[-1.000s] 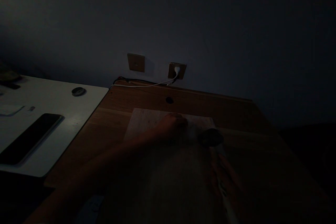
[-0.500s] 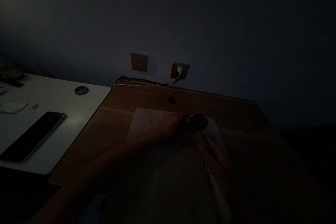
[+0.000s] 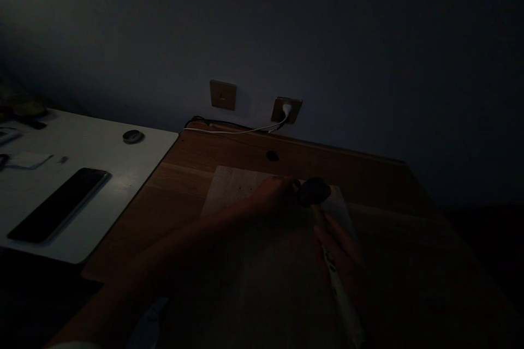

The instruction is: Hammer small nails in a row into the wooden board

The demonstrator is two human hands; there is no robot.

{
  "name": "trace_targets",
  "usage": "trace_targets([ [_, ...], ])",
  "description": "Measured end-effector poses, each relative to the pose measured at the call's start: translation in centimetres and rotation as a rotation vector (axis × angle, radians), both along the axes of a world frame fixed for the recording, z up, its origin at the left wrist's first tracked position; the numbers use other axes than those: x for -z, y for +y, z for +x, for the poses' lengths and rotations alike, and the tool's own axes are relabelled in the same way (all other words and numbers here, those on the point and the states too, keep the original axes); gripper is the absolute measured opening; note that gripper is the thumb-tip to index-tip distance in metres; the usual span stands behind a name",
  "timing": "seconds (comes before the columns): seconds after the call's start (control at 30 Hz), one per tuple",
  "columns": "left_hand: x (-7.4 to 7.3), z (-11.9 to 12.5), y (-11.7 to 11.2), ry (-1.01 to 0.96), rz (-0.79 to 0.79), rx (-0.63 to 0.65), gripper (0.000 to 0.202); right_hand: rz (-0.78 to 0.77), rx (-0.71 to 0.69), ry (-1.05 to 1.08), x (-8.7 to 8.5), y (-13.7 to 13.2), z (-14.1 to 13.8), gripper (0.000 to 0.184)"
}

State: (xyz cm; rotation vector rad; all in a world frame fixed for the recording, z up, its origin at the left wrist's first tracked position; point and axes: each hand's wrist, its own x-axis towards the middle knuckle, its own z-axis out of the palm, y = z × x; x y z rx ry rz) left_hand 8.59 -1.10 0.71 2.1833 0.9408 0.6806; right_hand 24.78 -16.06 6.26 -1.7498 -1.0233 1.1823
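The light is very dim. A hammer [image 3: 314,192] with a dark, thick head and a pale handle is in my right hand [image 3: 339,248], whose fingers wrap round the upper handle. The hammer's head is over the right part of a pale board [image 3: 231,188]. My left hand [image 3: 275,193] is at the far part of the board, fingers closed together right beside the hammer's head. Whatever these fingers hold is hidden in shadow. Small dark marks show on the board left of this hand.
The board lies on a wooden desk [image 3: 184,174] against a wall. A white table [image 3: 118,174] adjoins it on the left, bearing a phone-like dark slab [image 3: 59,204] and a small round object [image 3: 133,136]. A white cable [image 3: 237,131] runs to a wall socket [image 3: 286,110].
The whole view has shifted slightly, so things appear a little farther right. Both hands and the hammer keep nearly the same places over the board.
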Motion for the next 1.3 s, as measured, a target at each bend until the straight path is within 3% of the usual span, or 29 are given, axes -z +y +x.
trace_targets([
  [0.1,0.2,-0.1,0.2,-0.012,0.03,0.022,0.039,-0.053,0.011,0.043,0.1,0.1,-0.3,0.072],
  [0.33,0.4,-0.2,0.2,-0.063,0.032,0.042,0.05,-0.038,0.0,0.015,-0.1,-0.3,-0.5,0.064],
  [0.5,0.2,-0.1,0.1,-0.031,0.029,0.036,0.05,-0.027,-0.055,-0.036,0.2,-0.1,-0.3,0.062],
  [0.7,0.6,-0.1,0.3,-0.055,0.076,0.056,0.046,-0.04,-0.026,-0.064,0.4,-0.1,0.0,0.067],
  [0.8,0.6,-0.1,0.2,-0.074,0.061,0.031,0.044,-0.022,-0.096,-0.048,0.3,-0.2,0.0,0.058],
  [0.9,0.4,-0.1,0.1,-0.055,0.038,0.021,0.045,-0.002,-0.089,-0.019,0.4,-0.1,-0.1,0.055],
  [1.17,-0.1,0.0,0.1,-0.043,-0.009,0.029,0.044,-0.054,-0.049,-0.012,-0.1,-0.2,-0.4,0.07],
  [1.3,-1.9,-0.8,0.2,0.013,-0.056,0.075,0.049,-0.064,-0.033,-0.024,-0.1,-0.9,0.2,0.072],
])
